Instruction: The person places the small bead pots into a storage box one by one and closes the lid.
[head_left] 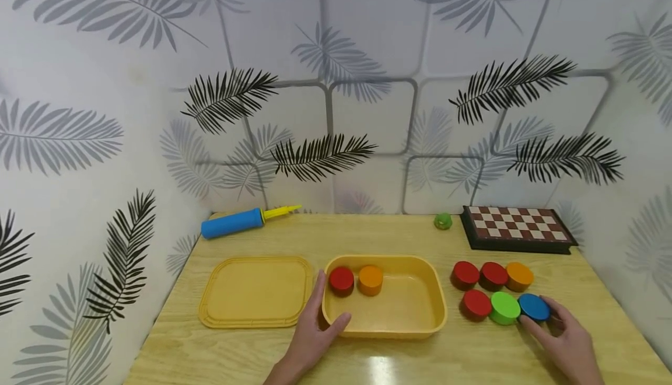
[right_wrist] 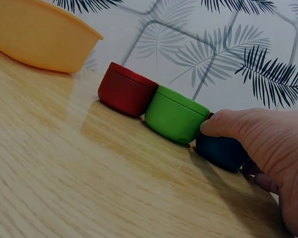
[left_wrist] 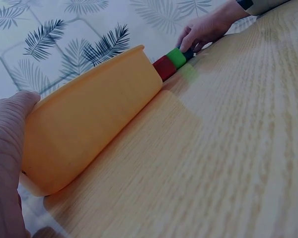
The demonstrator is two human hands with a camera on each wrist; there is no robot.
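In the head view, my left hand (head_left: 311, 328) holds the near left corner of a yellow plastic tub (head_left: 394, 333), thumb at the front rim and fingers along the left side. Inside the tub stand a red round container (head_left: 342, 281) and an orange one (head_left: 370, 280). My right hand (head_left: 569, 338) pinches a blue round container (head_left: 534, 307) between thumb and fingers, at the right end of the front row. Beside it are a green round container (head_left: 505, 308) and a red one (right_wrist: 126, 90). The right wrist view shows the blue container partly hidden by the thumb.
Behind that row stand two red round containers (head_left: 465, 275) and an orange one (head_left: 519, 277). A flat yellow lid (head_left: 256, 291) lies left of the tub. Along the back are a blue hand pump (head_left: 233, 223), a small green object (head_left: 443, 221) and a checkered board (head_left: 517, 226).
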